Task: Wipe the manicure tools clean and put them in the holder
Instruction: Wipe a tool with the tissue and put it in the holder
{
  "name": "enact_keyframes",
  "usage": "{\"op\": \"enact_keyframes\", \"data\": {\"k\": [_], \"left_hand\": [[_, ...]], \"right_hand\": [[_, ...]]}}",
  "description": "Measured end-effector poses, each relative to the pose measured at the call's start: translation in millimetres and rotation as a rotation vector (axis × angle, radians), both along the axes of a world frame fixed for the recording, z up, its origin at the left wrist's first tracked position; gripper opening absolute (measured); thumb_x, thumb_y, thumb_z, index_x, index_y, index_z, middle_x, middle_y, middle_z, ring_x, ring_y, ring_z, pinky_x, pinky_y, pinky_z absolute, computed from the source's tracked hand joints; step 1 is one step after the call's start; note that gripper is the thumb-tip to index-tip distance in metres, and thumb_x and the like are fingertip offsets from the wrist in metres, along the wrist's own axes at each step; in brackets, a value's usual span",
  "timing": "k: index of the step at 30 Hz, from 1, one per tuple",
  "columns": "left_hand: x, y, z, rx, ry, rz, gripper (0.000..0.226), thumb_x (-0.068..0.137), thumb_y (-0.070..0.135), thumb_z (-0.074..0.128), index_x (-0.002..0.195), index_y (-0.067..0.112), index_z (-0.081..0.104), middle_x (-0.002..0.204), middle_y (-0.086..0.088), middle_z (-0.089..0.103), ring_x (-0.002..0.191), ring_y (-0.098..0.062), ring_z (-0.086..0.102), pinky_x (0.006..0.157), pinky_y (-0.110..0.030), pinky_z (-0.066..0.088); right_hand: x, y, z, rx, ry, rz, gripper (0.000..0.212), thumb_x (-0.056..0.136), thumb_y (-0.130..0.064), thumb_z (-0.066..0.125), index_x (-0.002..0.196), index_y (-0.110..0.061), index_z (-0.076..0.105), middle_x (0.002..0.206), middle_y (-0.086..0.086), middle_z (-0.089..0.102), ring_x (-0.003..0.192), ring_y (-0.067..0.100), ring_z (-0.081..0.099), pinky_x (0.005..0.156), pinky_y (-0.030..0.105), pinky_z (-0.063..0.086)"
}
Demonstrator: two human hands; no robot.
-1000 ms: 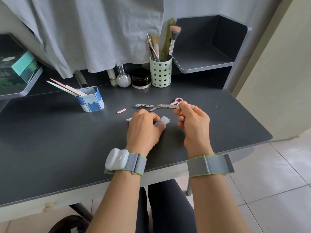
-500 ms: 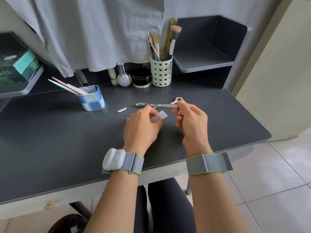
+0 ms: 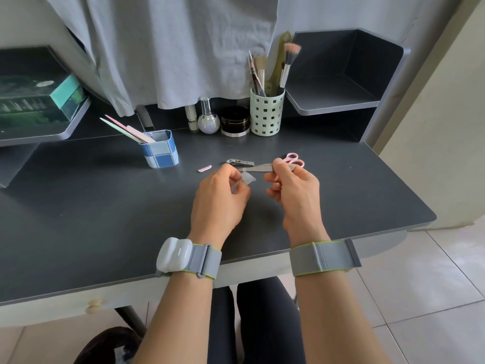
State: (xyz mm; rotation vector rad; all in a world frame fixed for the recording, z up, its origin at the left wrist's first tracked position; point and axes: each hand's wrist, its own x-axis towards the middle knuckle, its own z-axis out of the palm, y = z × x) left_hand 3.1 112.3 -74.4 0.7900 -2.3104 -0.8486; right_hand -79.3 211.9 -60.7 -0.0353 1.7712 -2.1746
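**Two hands, a wipe and a small metal tool**

The left hand [image 3: 219, 198] has its fingers curled in. It pinches a small white wipe [image 3: 248, 178] between thumb and fingers. The right hand [image 3: 294, 190] is curled too. Its thumb and first finger pinch a thin metal tool [image 3: 256, 168] that points left, toward the wipe. The tip of the tool is just beside the wipe; I cannot tell if they touch. Both hands are held a little above the desk.

Just behind the right hand, pink scissors [image 3: 294, 159] lie on the desk [image 3: 105, 206]. A nail clipper [image 3: 240, 162] lies flat just behind the tool. A tiny pink piece [image 3: 204, 168] lies to the left of it. Farther left stands the blue checked holder [image 3: 160, 151] with nail files [image 3: 126, 128] leaning out of it.

The desk is dark grey. At the back stand a pale green cup [image 3: 266, 114] full of brushes, a black jar [image 3: 235, 122] and a round bottle [image 3: 208, 120]. A grey cloth [image 3: 170, 48] hangs above them. A green box [image 3: 39, 98] sits on a shelf at the left. The floor [image 3: 433, 285] has pale tiles.
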Motion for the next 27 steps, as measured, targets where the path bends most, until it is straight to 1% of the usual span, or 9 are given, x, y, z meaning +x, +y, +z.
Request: {"op": "enact_keyframes", "data": {"k": [6, 8, 10, 13, 16, 21, 23, 25, 27], "left_hand": [[11.9, -7.6, 0.7, -0.052, -0.001, -0.001, 0.018, 0.088, 0.021, 0.064, 0.106, 0.022, 0.065, 0.094, 0.006, 0.055, 0.086, -0.022, 0.058, 0.07, -0.029, 0.044], [15.0, -9.8, 1.3, -0.048, -0.003, 0.011, 0.021, 0.087, 0.021, 0.065, 0.109, 0.021, 0.066, 0.095, 0.006, 0.053, 0.088, -0.022, 0.058, 0.072, -0.029, 0.045], [17.2, -11.1, 2.3, -0.034, -0.005, 0.024, 0.023, 0.087, 0.022, 0.066, 0.111, 0.021, 0.066, 0.097, 0.007, 0.053, 0.091, -0.02, 0.058, 0.075, -0.031, 0.048], [20.5, -12.2, 3.6, -0.026, -0.013, 0.028, 0.024, 0.088, 0.023, 0.066, 0.112, 0.021, 0.066, 0.101, 0.006, 0.054, 0.094, -0.02, 0.059, 0.078, -0.033, 0.051], [23.2, -13.4, 4.1, -0.038, -0.011, 0.026, 0.022, 0.089, 0.023, 0.066, 0.11, 0.02, 0.067, 0.105, 0.002, 0.059, 0.096, -0.021, 0.06, 0.08, -0.035, 0.052], [24.9, -17.0, 1.2, -0.046, -0.023, 0.055, 0.018, 0.089, 0.027, 0.068, 0.105, 0.021, 0.07, 0.121, -0.003, 0.064, 0.109, -0.023, 0.061, 0.084, -0.033, 0.052], [25.5, -18.0, 0.7, -0.046, -0.039, 0.069, 0.021, 0.088, 0.028, 0.068, 0.107, 0.021, 0.07, 0.125, -0.003, 0.063, 0.11, -0.023, 0.062, 0.084, -0.031, 0.051], [26.7, -18.6, 0.9, -0.053, -0.054, 0.084, 0.023, 0.088, 0.029, 0.069, 0.109, 0.021, 0.07, 0.126, -0.003, 0.063, 0.109, -0.023, 0.062, 0.081, -0.029, 0.048], [27.8, -18.2, 2.2, -0.068, -0.074, 0.101, 0.025, 0.088, 0.032, 0.068, 0.112, 0.024, 0.07, 0.125, 0.0, 0.063, 0.108, -0.022, 0.061, 0.076, -0.027, 0.043]], "right_hand": [[8.1, -8.9, 1.8, 0.042, 0.04, 0.013, 0.016, 0.095, -0.024, 0.064, 0.089, -0.01, 0.069, 0.065, -0.004, 0.067, 0.051, 0.005, 0.048, 0.064, 0.028, 0.053], [10.0, -10.6, 2.1, 0.093, 0.094, 0.018, 0.017, 0.094, -0.024, 0.064, 0.087, -0.011, 0.069, 0.063, -0.006, 0.068, 0.049, 0.004, 0.049, 0.067, 0.033, 0.055], [12.6, -12.5, 1.5, 0.145, 0.156, 0.03, 0.016, 0.094, -0.026, 0.063, 0.084, -0.014, 0.069, 0.062, -0.007, 0.069, 0.05, 0.005, 0.051, 0.074, 0.042, 0.057], [16.7, -15.9, 0.7, 0.222, 0.242, 0.05, 0.016, 0.093, -0.03, 0.063, 0.082, -0.019, 0.068, 0.065, -0.008, 0.071, 0.056, 0.01, 0.054, 0.082, 0.051, 0.057], [19.5, -18.2, 1.1, 0.27, 0.312, 0.063, 0.018, 0.093, -0.032, 0.063, 0.08, -0.02, 0.067, 0.066, -0.008, 0.072, 0.06, 0.012, 0.056, 0.083, 0.054, 0.056], [21.4, -19.5, 2.8, 0.355, 0.409, 0.042, 0.018, 0.094, -0.033, 0.061, 0.08, -0.022, 0.065, 0.066, -0.012, 0.071, 0.066, 0.012, 0.06, 0.082, 0.046, 0.056], [21.3, -19.1, 2.7, 0.371, 0.445, 0.03, 0.018, 0.094, -0.032, 0.061, 0.081, -0.02, 0.065, 0.067, -0.012, 0.071, 0.066, 0.01, 0.06, 0.077, 0.038, 0.054], [21.8, -19.0, 2.3, 0.394, 0.481, 0.019, 0.018, 0.095, -0.03, 0.06, 0.082, -0.019, 0.065, 0.067, -0.011, 0.07, 0.065, 0.006, 0.058, 0.07, 0.028, 0.048], [21.9, -19.3, 1.8, 0.432, 0.514, 0.008, 0.018, 0.097, -0.03, 0.06, 0.084, -0.019, 0.064, 0.07, -0.009, 0.07, 0.067, 0.006, 0.057, 0.064, 0.021, 0.042]]}}
